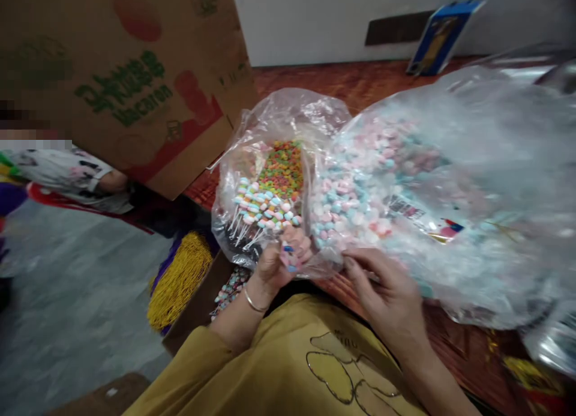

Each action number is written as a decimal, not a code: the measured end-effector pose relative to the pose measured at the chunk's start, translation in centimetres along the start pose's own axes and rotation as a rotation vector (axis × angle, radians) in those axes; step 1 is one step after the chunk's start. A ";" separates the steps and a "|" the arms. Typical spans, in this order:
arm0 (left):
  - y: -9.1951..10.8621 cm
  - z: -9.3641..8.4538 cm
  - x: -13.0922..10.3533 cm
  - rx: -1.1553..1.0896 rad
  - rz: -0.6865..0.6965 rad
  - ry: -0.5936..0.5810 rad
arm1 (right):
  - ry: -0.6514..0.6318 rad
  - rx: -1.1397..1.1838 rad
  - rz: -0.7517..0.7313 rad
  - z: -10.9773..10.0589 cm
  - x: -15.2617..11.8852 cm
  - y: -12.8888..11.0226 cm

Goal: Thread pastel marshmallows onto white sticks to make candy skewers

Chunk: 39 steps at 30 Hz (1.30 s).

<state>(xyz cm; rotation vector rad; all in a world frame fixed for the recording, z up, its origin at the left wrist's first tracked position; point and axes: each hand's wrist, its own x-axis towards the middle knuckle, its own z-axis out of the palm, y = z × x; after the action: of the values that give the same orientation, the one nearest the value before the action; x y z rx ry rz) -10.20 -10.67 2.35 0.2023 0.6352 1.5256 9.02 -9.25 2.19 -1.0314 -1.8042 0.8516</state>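
My left hand point(281, 263) is closed around a few small pink and blue candies, near the front of an open clear bag point(292, 107). That bag holds candy skewers on white sticks point(265, 206) and a heap of small orange and green candies point(283, 167). To the right, a large clear bag point(477, 140) is full of pink, blue and white candies point(342, 206). At the near edge of the large bag, the thumb and index finger of my right hand point(382, 290) pinch the plastic.
A large cardboard box point(180, 146) stands at the left, with a person's arm point(112, 180) beside it. Below are yellow mesh point(182, 281) and an open box point(191, 320) holding more candies. A blue package point(443, 38) leans near the wall on the red wooden table point(310, 80).
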 end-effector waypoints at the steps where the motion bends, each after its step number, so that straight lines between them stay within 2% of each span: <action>1: 1.6 -1.1 -1.0 -0.002 0.105 0.049 | -0.127 0.038 0.000 1.7 0.4 0.2; 4: 5.6 -4.4 -3.9 -0.032 0.394 0.104 | -0.418 0.144 0.033 7.6 1.7 0.6; 5: 6.6 -5.3 -4.7 -0.045 0.461 0.113 | -0.473 0.190 0.090 9.6 2.3 0.5; 7: 7.9 -6.8 -5.9 -0.061 0.550 0.128 | -0.572 0.338 0.314 13.4 3.7 0.2; 9: 8.5 -7.9 -6.5 -0.068 0.580 0.140 | -0.658 0.468 0.572 16.9 5.1 -0.4; 11: 8.8 -8.6 -6.6 -0.071 0.573 0.141 | -0.701 0.513 0.696 20.1 6.4 -1.1; 15: 8.8 -9.3 -6.0 -0.076 0.528 0.152 | -0.697 0.521 0.817 24.7 7.8 -1.9; 18: 8.9 -9.4 -5.2 -0.062 0.483 0.176 | -0.650 0.500 0.827 25.8 7.9 -2.0; 21: 8.7 -9.3 -4.1 -0.053 0.449 0.181 | -0.603 0.466 0.756 24.0 7.5 -1.9; 23: 8.5 -9.1 -3.2 -0.080 0.421 0.183 | -0.556 0.432 0.669 20.9 6.9 -1.8; 25: 8.1 -8.7 -2.0 -0.115 0.384 0.189 | -0.500 0.383 0.542 16.6 6.1 -1.3; 27: 7.6 -8.3 -0.9 -0.124 0.341 0.197 | -0.364 0.184 0.210 11.4 4.9 -0.7; 29: 6.9 -7.6 0.3 -0.103 0.304 0.208 | -0.294 0.036 0.041 6.3 3.5 -0.1; 31: 5.9 -6.9 1.3 -0.074 0.264 0.224 | -0.309 -0.101 -0.023 1.8 2.1 0.3; 33: 4.8 -6.1 2.2 -0.046 0.218 0.251 | -0.334 -0.199 -0.058 -1.6 0.7 0.4; 36: 3.0 -5.0 3.3 0.010 0.153 0.283 | -0.327 -0.285 -0.130 -4.4 -0.8 0.2; 39: 1.5 -3.6 3.9 0.058 0.141 0.260 | -0.293 -0.329 -0.201 -5.5 -1.7 0.2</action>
<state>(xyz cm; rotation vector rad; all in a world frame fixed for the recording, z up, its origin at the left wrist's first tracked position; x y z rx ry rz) -13.59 -7.71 -0.89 0.0948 0.8875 1.6858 14.53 -9.91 3.57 -0.9394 -2.3107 0.6174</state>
